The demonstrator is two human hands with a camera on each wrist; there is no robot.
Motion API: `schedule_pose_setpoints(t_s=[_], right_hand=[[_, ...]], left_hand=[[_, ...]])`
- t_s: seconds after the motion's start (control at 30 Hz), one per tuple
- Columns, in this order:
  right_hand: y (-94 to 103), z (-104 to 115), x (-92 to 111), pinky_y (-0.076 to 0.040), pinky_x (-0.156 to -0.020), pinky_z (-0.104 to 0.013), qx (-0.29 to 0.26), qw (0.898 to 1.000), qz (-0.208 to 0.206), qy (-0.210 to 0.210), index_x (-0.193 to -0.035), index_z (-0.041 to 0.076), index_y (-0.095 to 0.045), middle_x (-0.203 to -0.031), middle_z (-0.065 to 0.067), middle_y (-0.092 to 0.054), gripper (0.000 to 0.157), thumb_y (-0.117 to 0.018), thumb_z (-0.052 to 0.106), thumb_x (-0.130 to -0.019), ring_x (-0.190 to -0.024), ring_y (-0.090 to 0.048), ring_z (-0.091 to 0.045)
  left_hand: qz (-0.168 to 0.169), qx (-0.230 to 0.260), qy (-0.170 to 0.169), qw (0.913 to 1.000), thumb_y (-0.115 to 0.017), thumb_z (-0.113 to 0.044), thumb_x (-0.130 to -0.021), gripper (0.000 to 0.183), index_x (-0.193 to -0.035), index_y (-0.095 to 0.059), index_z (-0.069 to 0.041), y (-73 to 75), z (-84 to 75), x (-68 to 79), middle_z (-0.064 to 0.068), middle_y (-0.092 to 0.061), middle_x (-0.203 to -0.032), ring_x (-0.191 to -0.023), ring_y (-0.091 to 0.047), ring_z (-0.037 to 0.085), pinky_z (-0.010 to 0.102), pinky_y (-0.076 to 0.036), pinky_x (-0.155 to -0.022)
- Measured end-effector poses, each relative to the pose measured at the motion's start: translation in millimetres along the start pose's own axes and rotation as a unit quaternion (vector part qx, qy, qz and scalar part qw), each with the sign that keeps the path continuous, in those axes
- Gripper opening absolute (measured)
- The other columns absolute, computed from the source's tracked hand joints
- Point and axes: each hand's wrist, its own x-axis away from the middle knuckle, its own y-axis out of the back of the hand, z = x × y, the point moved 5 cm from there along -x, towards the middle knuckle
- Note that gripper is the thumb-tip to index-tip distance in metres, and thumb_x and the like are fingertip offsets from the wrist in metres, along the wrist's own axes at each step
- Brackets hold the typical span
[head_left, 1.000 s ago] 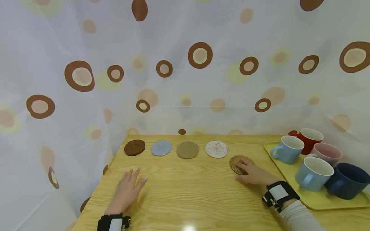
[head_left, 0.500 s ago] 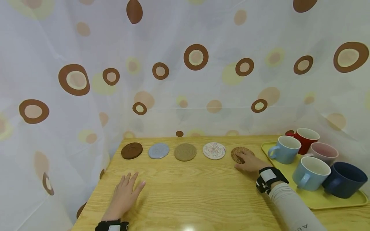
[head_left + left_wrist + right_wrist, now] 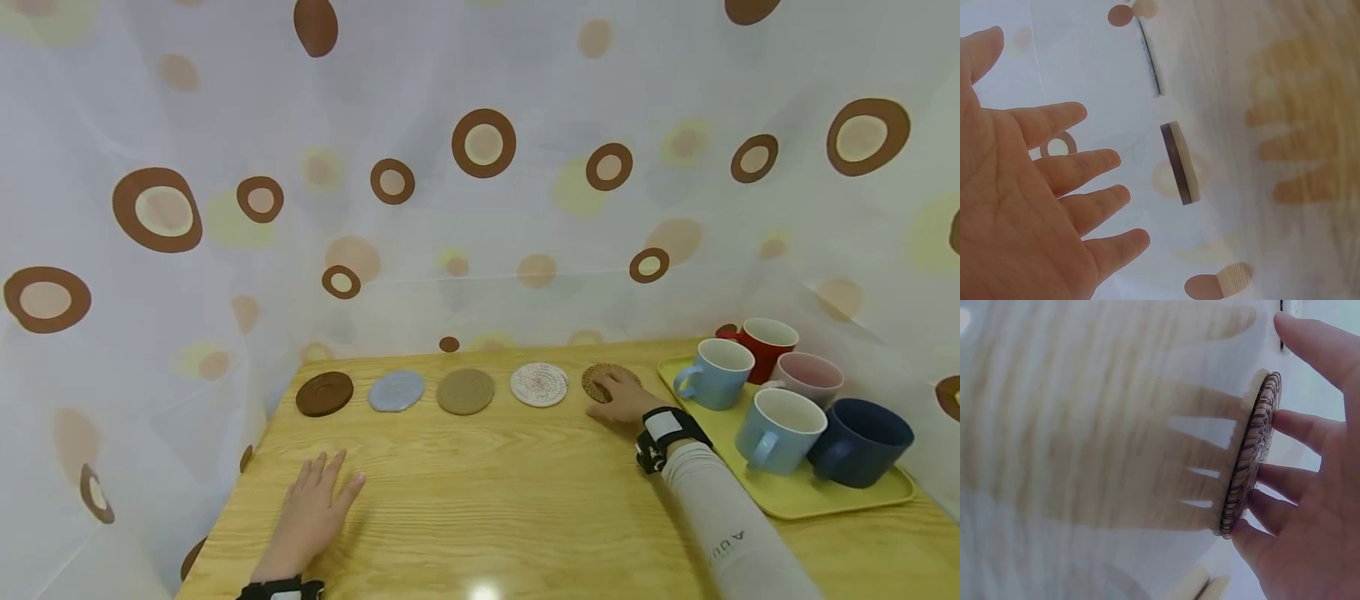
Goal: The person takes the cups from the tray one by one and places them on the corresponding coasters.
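Note:
My right hand [image 3: 624, 400] rests its fingertips on a round woven brown coaster [image 3: 598, 372], which lies flat at the right end of a row of coasters. In the right wrist view the fingers touch the top of that coaster [image 3: 1251, 453], while the thumb stays off it. Farther left in the row are a white speckled coaster [image 3: 539, 384], a tan coaster [image 3: 465, 391], a pale blue coaster [image 3: 396, 391] and a dark brown coaster [image 3: 325, 394]. With fingers spread, my left hand [image 3: 309, 508] is over the table's left side, holding nothing; its palm [image 3: 1016, 181] shows in the left wrist view.
A yellow tray [image 3: 795, 505] stands at the right, close to the right forearm. On it are a red mug [image 3: 767, 354], a pink mug [image 3: 806, 379], two light blue mugs and a dark blue mug [image 3: 862, 442]. A spotted curtain [image 3: 420, 275] hangs behind the wooden table [image 3: 480, 492].
My right hand has slid the woven coaster away from me, up level with the other coasters. The view has turned slightly right. My left hand has stayed about where it was.

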Motion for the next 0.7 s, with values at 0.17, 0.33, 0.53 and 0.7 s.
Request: schedule_pose_setpoints(t_s=[0.17,0.33,0.53,0.7], right_hand=[[1.9,-5.7,-0.4,-0.024,-0.111,-0.069,-0.003,1.000,0.002,-0.005,-0.149,-0.003,-0.032,-0.154,-0.034,-0.021,0.086,-0.063,0.052,-0.090,-0.142,-0.015,-0.055],[6.1,4.5,14.7,-0.019,-0.115,-0.068,0.044,0.998,-0.035,0.034,-0.148,-0.001,-0.035,-0.153,-0.033,-0.025,0.080,-0.060,0.051,-0.092,-0.143,-0.013,-0.055],[23.7,39.0,53.6,-0.018,-0.115,-0.067,0.038,0.993,-0.076,0.086,-0.148,-0.003,-0.035,-0.154,-0.033,-0.025,0.071,-0.060,0.039,-0.096,-0.144,-0.013,-0.054],[35.6,52.3,89.5,-0.027,-0.112,-0.066,0.066,0.987,-0.112,0.092,-0.147,0.001,-0.040,-0.156,-0.031,-0.023,0.067,-0.063,0.036,-0.095,-0.145,-0.015,-0.053]], left_hand=[[0.009,-0.004,-0.001,1.0000,-0.032,-0.058,-0.101,0.076,-0.153,-0.026,-0.003,0.8,-4.2,2.5,0.035,-0.017,-0.156,-0.142,-0.008,0.059,0.078,-0.013,-0.107],[0.012,-0.011,-0.002,0.9999,-0.032,-0.057,-0.102,0.076,-0.152,-0.026,-0.001,0.4,-5.1,6.2,0.036,-0.017,-0.155,-0.141,-0.009,0.060,0.078,-0.013,-0.107],[0.027,-0.014,-0.002,0.9995,-0.028,-0.060,-0.101,0.078,-0.153,-0.024,-0.002,-2.1,-5.1,5.3,0.036,-0.015,-0.155,-0.141,-0.006,0.061,0.079,-0.012,-0.106],[0.035,-0.012,-0.006,0.9993,-0.027,-0.059,-0.102,0.078,-0.153,-0.023,-0.002,-5.0,-7.8,2.1,0.037,-0.014,-0.155,-0.140,-0.006,0.062,0.079,-0.011,-0.106]])
